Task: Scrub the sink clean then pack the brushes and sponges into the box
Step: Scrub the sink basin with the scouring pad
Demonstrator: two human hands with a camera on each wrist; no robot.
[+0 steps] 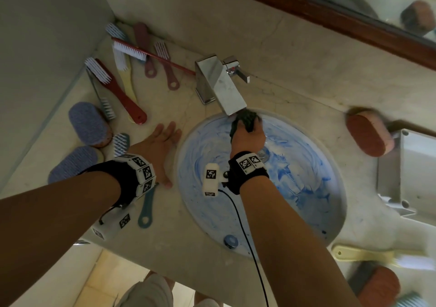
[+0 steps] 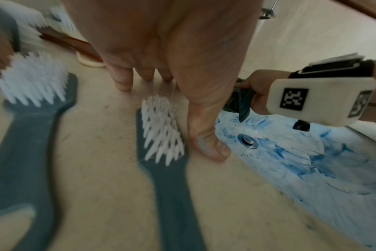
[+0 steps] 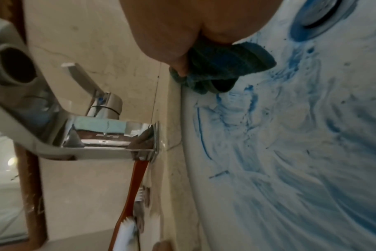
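Brushes left of sink

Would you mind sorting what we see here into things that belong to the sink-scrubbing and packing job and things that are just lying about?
Belonging to the job:
- sink, smeared blue
- dark cloth, gripped by the right hand
- brushes on the counter
- sponges
- box
- left hand, flat on the counter

Just lying about:
- faucet
- mirror
- drain plug
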